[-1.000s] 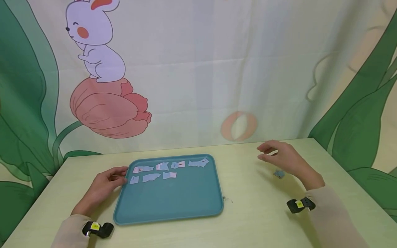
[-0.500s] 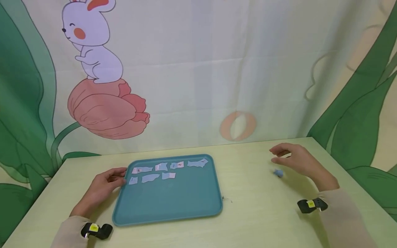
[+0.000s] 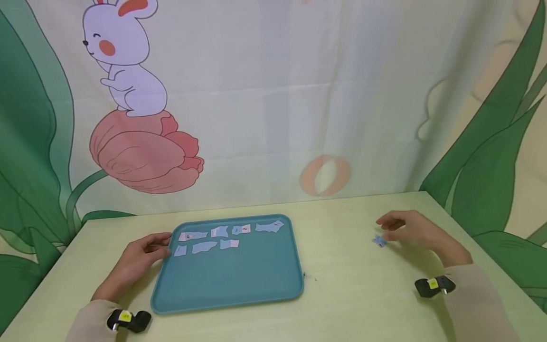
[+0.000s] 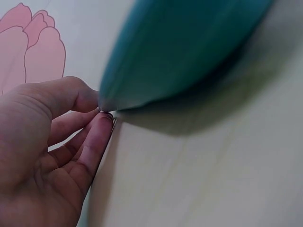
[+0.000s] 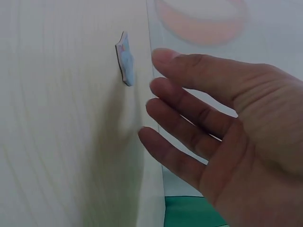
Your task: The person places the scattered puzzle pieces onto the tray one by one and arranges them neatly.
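Note:
A teal tray (image 3: 239,285) lies on the pale table with several small torn picture pieces (image 3: 219,232) in two rows along its far side. My left hand (image 3: 161,246) is at the tray's left edge. In the left wrist view the thumb and a fingertip of that hand (image 4: 105,112) pinch the tray's rim (image 4: 142,90). A single small blue piece (image 3: 379,241) lies on the table to the right of the tray. My right hand (image 3: 395,229) hovers just right of it with relaxed, spread fingers (image 5: 163,87), apart from the blue piece (image 5: 125,64).
A printed curtain with a rabbit (image 3: 124,66) and leaves hangs behind the table's far edge. Bare tabletop (image 3: 342,266) lies between the tray and my right hand. A small black band sits on each wrist.
My right hand has drifted right and toward me, uncovering the small blue piece, which now lies left of its fingertips. The left hand stays at the tray's edge.

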Motion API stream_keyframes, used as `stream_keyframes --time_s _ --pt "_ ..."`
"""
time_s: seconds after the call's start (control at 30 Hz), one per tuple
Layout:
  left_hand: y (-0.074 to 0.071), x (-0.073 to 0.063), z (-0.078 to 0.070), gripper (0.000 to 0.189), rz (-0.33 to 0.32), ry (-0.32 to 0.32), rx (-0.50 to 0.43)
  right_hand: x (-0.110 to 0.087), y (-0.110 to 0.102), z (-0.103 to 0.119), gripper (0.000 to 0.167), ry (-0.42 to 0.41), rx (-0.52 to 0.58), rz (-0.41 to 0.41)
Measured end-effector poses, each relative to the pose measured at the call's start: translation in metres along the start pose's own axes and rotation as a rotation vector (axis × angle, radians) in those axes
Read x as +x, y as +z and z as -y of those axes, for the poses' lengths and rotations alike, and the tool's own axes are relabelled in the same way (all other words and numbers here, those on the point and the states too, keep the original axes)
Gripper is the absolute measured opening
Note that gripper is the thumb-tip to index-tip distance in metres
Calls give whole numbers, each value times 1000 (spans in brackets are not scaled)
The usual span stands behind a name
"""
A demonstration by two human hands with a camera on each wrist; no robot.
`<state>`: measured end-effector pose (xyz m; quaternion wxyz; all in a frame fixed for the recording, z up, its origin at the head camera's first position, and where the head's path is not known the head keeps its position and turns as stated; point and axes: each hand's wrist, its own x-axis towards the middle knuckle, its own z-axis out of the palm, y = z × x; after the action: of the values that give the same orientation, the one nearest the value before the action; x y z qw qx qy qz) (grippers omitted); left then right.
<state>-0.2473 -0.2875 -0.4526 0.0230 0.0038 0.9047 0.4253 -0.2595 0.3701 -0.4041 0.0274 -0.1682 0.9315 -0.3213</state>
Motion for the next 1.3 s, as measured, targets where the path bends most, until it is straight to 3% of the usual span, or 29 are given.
stream_keyframes --time_s 0.33,1.3 --pt "0 -1 1 56 9 -2 -3 -2 8 -4 34 87 32 63" --pt "-2 -1 -3 55 20 -3 4 1 16 -4 25 130 43 66"
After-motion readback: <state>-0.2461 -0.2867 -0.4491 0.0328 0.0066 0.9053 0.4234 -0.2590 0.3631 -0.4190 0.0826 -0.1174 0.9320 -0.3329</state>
